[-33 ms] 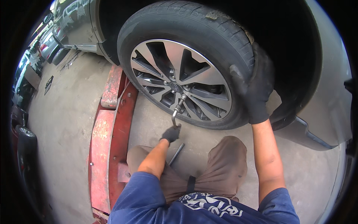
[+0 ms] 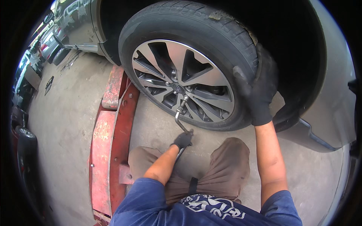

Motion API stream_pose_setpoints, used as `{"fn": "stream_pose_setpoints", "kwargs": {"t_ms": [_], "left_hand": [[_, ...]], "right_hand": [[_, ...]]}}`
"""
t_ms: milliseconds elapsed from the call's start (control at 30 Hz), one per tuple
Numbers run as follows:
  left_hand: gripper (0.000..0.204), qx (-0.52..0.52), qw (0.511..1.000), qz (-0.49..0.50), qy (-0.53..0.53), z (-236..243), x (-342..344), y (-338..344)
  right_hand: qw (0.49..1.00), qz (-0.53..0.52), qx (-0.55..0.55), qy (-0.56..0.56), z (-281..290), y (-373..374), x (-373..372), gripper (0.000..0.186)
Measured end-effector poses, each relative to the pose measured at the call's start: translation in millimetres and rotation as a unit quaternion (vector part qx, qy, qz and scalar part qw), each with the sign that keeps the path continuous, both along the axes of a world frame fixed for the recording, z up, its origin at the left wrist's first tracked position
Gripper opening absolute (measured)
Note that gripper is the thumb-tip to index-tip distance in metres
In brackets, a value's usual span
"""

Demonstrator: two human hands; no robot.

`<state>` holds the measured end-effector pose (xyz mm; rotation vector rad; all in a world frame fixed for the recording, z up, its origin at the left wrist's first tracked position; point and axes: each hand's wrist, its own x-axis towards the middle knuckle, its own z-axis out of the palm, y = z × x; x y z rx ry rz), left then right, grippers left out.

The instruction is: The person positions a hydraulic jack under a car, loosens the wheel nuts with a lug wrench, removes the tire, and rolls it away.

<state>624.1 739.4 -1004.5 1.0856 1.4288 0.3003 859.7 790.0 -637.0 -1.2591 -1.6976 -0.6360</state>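
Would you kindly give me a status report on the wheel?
Left hand on the cranked wrench; right hand open against the tire. Wrench tip on the wheel, near its center. Red metal beam at left.

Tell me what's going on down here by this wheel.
The person's black-gloved left hand grips a bent silver metal wrench, its far end at the silver-and-black spoked wheel, just to the lower right of the hub. The black-gloved right hand rests on the right side of the black rubber tyre. The wheel sits in the arch of a grey car, and a worn red metal beam runs along the left.
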Motion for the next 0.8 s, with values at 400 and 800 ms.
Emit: {"fn": "stream_pose_setpoints", "kwargs": {"t_ms": [400,800], "left_hand": [[0.042,0.620,0.777,0.086,0.066,248,-35,47],[0.022,0.593,0.695,-0.028,0.405,142,-44,52]], "right_hand": [[1.000,0.004,0.018,0.012,-4,2,3,0.083],[1.000,-0.002,0.024,0.006,-2,-1,3,0.080]]}}
